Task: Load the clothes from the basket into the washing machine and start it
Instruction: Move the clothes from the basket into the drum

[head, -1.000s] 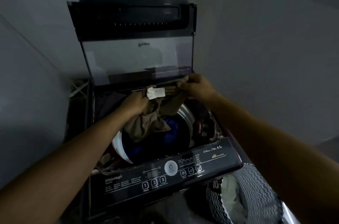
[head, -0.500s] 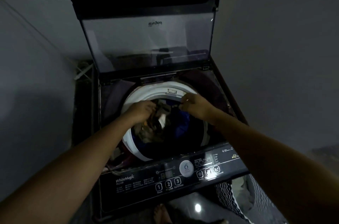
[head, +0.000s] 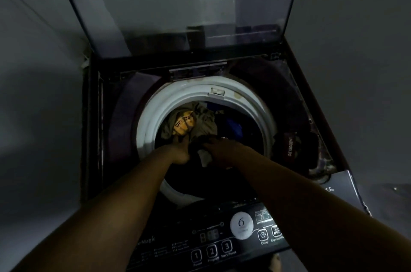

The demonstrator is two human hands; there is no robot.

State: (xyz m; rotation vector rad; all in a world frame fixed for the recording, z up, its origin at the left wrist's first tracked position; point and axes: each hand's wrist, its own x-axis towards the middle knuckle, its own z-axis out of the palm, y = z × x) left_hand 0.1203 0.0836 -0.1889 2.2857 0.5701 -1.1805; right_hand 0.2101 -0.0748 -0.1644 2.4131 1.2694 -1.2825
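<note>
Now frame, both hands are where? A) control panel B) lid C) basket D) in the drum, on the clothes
D: the left hand and right hand both reach past the white drum rim onto the clothes, well beyond the panel.

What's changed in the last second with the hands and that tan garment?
The left hand and right hand moved down into the drum, carrying the tan garment, which now lies on the clothes inside. It is too dark to tell whether they let go. The lid stayed open.
</note>
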